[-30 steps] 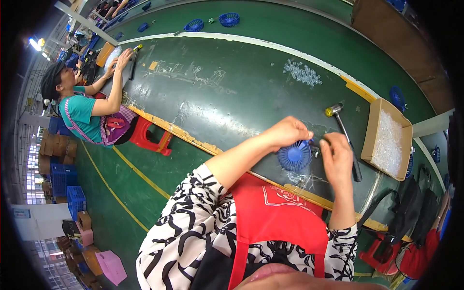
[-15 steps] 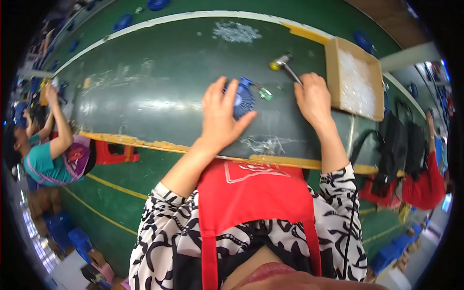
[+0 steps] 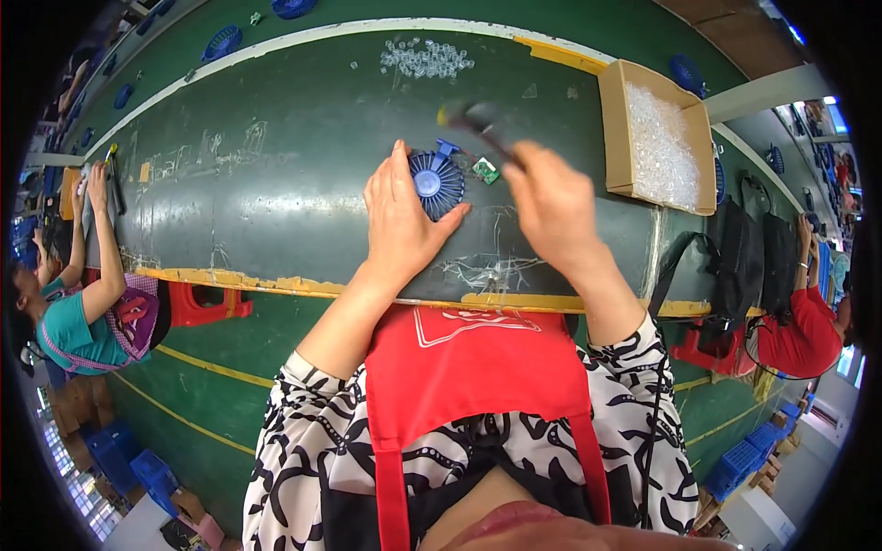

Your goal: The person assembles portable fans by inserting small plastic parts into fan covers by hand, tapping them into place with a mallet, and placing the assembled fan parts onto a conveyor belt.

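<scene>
A round blue plastic fan housing (image 3: 437, 186) with radial ribs lies on the dark green table. My left hand (image 3: 401, 219) steadies it, the fingers along its left side and the thumb at its lower right edge. Just right of the housing sits a small green circuit board (image 3: 485, 171), joined to it by thin wires. My right hand (image 3: 554, 209) is closed round the handle of a hammer (image 3: 487, 129). Hand and hammer are blurred by motion. The hammer's yellow-tipped head is above and to the right of the housing, apart from it.
Small clear plastic pieces (image 3: 427, 60) lie loose at the table's far side. A cardboard box (image 3: 621, 138) of similar clear pieces stands on the right, near black bags (image 3: 735, 257). A co-worker in teal (image 3: 78, 326) sits at the left, another in red (image 3: 799, 340) at the right.
My right hand has lifted the hammer from the table's right side and brought it left, closer to the fan housing. My left hand stays round the housing.
</scene>
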Tool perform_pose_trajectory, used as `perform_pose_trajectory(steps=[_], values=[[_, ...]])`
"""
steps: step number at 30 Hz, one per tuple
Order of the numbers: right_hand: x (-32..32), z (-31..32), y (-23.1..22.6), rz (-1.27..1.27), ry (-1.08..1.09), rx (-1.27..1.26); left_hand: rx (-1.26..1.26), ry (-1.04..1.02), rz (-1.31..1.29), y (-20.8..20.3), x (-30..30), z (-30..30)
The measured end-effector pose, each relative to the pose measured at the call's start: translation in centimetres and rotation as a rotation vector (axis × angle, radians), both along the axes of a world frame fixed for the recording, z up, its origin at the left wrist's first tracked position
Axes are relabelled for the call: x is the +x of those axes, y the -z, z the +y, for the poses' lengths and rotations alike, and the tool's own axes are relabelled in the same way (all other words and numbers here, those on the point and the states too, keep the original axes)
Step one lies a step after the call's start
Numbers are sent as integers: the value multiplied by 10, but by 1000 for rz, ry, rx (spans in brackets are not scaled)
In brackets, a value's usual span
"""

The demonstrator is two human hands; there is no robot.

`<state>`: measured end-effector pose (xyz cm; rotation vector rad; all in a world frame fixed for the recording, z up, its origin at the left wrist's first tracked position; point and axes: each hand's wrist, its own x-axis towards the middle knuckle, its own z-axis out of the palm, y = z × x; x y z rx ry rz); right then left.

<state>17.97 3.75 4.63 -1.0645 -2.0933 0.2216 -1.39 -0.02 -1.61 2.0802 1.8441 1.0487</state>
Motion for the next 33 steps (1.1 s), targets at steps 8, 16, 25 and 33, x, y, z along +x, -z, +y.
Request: perform_pose_trajectory(steps=[8,16,25,33], values=[[-5,-5,-2,12,-87,170,38,15,-4,3,-1,2],[15,12,29,-222,152,-126,22,36,-35,1,-5,-1],[-21,23,46,390,-6,-721,-1,62,-304,-3,-7,-5],[-36,36,41,435,-116,-944,33,42,-201,-6,-8,-2]])
